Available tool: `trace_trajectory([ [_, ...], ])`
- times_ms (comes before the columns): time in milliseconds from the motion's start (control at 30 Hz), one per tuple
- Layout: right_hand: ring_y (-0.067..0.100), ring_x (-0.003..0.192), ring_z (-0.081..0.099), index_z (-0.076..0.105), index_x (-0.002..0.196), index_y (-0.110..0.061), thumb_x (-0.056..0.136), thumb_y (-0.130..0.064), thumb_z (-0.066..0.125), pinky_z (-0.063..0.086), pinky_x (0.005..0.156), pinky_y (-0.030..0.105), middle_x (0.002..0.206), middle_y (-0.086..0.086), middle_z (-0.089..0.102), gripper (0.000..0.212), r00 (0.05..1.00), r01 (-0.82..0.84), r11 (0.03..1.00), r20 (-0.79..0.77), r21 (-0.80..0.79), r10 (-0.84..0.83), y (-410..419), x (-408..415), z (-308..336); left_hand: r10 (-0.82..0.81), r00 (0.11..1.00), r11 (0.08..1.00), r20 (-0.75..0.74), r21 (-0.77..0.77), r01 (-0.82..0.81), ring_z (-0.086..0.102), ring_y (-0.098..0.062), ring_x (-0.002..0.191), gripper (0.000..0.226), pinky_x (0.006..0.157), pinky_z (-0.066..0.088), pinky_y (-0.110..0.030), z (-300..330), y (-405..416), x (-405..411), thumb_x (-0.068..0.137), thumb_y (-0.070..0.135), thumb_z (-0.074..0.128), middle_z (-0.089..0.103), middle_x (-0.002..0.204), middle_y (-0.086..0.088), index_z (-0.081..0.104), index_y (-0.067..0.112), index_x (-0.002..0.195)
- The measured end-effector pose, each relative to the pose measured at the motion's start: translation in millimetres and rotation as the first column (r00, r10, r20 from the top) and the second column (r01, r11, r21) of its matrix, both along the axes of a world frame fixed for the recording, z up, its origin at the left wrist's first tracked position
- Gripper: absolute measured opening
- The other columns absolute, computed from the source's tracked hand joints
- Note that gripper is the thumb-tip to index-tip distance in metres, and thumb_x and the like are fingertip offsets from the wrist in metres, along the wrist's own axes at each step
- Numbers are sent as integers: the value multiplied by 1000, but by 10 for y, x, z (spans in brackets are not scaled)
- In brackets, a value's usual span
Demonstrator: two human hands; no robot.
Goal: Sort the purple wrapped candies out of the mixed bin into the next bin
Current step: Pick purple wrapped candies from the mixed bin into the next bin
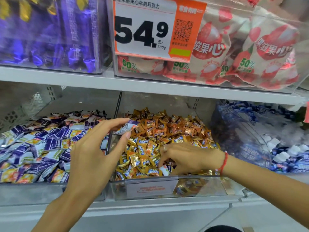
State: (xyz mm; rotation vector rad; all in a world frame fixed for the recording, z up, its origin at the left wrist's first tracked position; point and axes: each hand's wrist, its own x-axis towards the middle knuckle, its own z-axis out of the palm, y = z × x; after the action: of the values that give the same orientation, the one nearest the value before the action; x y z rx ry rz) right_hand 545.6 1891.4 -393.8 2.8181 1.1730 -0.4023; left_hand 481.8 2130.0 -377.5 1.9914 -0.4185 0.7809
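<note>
The head camera looks down at a shop shelf (pixel 150 86) with clear bins side by side.

The middle bin (pixel 117 186) is the mixed one. It is full of orange candies (pixel 155 131), with a few purple and white ones hiding among them. The bin on its left (pixel 50 190) is heaped with purple and white candies (pixel 41 148), so that looks like the place where the strays should go.

The left hand (pixel 93 148) is lifted over the wall between these two bins. Its first finger and thumb pinch one purple candy (pixel 128 127) by its end, above the back left corner of the mixed bin. The other fingers look loosely bent behind it. I think the hand holds the candy up high so it can pass over the wall and drop on the purple pile.

The right hand (pixel 187 158) is low in the mixed bin, near its front edge. Its fingers are bent down and seem to pinch a second purple and white candy (pixel 164 169) that lies among the orange ones. A red string (pixel 223 163) goes round this wrist.

Each hand has its own candy, so the sorting goes faster.

A third bin (pixel 250 148), on the right, holds blue and white candies. On the shelf above, a big price tag (pixel 145 32) hangs before bags of sweets.
</note>
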Motion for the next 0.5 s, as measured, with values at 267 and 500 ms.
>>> trace_trajectory([
  [267,22,88,68,54,99,-11,92,-9,63,53,80,31,89,2,71,11,712,635,606,-668,479,-217,-268,-47,303,3,1000,1000,12,16,-3,56,13,97,26,84,38,-1,23,9,13,87,34,67,61,103,29,58,40,111],
  [500,12,57,51,51,73,-15,88,-43,66,47,65,25,65,0,55,35,642,735,486,-715,473,-276,-246,-134,384,19,1000,998,-11,56,-18,54,15,98,25,84,38,-1,39,-13,-14,86,34,62,59,102,30,59,37,110],
])
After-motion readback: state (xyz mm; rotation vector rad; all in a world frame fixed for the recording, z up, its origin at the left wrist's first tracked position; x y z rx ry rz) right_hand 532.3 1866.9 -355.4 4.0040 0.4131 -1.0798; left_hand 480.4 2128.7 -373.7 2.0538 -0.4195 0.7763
